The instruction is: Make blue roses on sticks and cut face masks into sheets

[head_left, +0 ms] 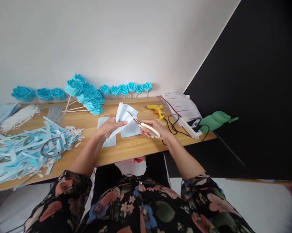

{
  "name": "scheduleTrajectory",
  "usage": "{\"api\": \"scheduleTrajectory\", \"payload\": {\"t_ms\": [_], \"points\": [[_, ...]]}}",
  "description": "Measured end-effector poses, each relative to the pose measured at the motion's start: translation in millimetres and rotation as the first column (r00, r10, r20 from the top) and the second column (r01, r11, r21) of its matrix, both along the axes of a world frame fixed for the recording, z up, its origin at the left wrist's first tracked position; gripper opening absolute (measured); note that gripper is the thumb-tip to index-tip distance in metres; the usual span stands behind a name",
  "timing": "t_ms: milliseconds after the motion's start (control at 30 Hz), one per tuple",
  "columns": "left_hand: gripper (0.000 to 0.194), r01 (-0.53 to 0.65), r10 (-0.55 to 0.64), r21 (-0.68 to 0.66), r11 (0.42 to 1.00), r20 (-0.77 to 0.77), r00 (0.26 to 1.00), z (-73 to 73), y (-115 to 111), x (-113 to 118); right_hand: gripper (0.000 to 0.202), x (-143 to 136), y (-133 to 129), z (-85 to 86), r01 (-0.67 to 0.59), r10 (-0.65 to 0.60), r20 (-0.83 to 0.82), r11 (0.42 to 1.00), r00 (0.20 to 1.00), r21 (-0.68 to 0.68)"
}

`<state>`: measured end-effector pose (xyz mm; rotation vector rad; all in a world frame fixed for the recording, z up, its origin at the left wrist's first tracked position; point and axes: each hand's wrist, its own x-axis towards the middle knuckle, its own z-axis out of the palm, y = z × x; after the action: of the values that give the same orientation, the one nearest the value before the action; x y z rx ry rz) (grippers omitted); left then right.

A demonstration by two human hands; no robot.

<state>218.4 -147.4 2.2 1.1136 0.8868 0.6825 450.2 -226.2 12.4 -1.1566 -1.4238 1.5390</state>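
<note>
A folded light-blue sheet (122, 114) is pinched in my left hand (110, 126), thumb on top, above the wooden table. My right hand (153, 128) grips white-handled scissors (149, 128); their metal blades point up and left and lie against the sheet. Whether the blades are parted is too small to tell. Beneath the held sheet, one flat blue piece (131, 130) lies on the table between my hands, and another (109, 142) lies partly under my left hand.
Blue flowers (74, 87) stand or lie along the wall. Blue scraps (21, 149) and white cords (20, 118) cover the left side. A yellow glue gun (157, 108), papers (181, 105), a power strip (191, 127) and a green object (216, 120) are at right.
</note>
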Motion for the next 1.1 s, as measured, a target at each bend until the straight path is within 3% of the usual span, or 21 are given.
{"api": "scheduleTrajectory", "payload": {"t_ms": [167,233,267,300,367,467,533,600,667,700,800,867,933,1000,1033,1100], "points": [[0.044,-0.092,0.092,0.017,0.996,0.022,0.996,-4.4,6,-2,0.055,6,3,-4.5,-0.051,0.042,0.077,0.992,0.996,0.119],[0.048,-0.188,0.186,0.025,0.982,0.048,0.981,-6.6,10,-2,0.060,10,5,-7.7,0.048,-0.090,0.224,0.981,0.971,0.187],[0.050,-0.231,0.229,0.025,0.973,0.065,0.971,-7.5,11,-2,0.061,12,7,-9.7,0.116,-0.192,0.339,0.966,0.921,0.233],[0.051,-0.264,0.262,0.023,0.964,0.084,0.962,-8.4,13,-2,0.061,14,10,-11.8,0.167,-0.292,0.468,0.942,0.834,0.290],[0.052,-0.290,0.287,0.014,0.957,0.118,0.951,-9.6,14,-1,0.055,18,16,-16.0,0.160,-0.414,0.700,0.902,0.582,0.400],[0.052,-0.299,0.296,-0.008,0.954,0.166,0.941,-10.9,14,1,0.043,24,26,-18.6,-0.013,-0.384,0.887,0.916,0.255,0.401],[0.054,-0.308,0.306,-0.025,0.951,0.194,0.932,-12.0,13,2,0.036,24,31,-14.9,-0.064,-0.327,0.938,0.940,0.116,0.335],[0.056,-0.310,0.311,-0.038,0.950,0.213,0.926,-13.2,13,2,0.033,20,34,-6.2,-0.065,-0.311,0.949,0.947,0.049,0.314],[0.057,-0.301,0.302,-0.037,0.953,0.224,0.927,-14.1,12,3,0.032,9,37,5.2,-0.071,-0.360,0.928,0.927,0.098,0.367],[0.058,-0.292,0.292,-0.032,0.956,0.228,0.929,-14.3,11,4,0.032,2,39,10.5,-0.067,-0.394,0.901,0.909,0.183,0.411],[0.062,-0.247,0.240,-0.002,0.969,0.231,0.943,-14.2,7,6,0.034,-26,48,18.2,0.022,-0.407,0.686,0.868,0.602,0.496],[0.064,-0.203,0.194,0.020,0.979,0.219,0.956,-14.3,4,9,0.033,-45,55,14.9,0.115,-0.392,0.478,0.852,0.786,0.511],[0.065,-0.179,0.164,0.062,0.982,0.196,0.967,-15.0,4,10,0.034,-59,62,7.3,0.235,-0.453,0.329,0.815,0.829,0.529],[0.063,-0.262,0.234,0.187,0.947,0.162,0.959,-15.3,6,9,0.033,-67,66,-1.1,0.332,-0.516,0.248,0.781,0.820,0.528],[0.061,-0.342,0.311,0.287,0.895,0.151,0.938,-14.8,7,7,0.032,-69,67,-4.8,0.352,-0.533,0.239,0.774,0.812,0.527],[0.053,-0.480,0.474,0.514,0.711,0.153,0.867,-12.4,10,2,0.031,-70,66,-10.4,0.341,-0.539,0.275,0.775,0.796,0.532]]}}
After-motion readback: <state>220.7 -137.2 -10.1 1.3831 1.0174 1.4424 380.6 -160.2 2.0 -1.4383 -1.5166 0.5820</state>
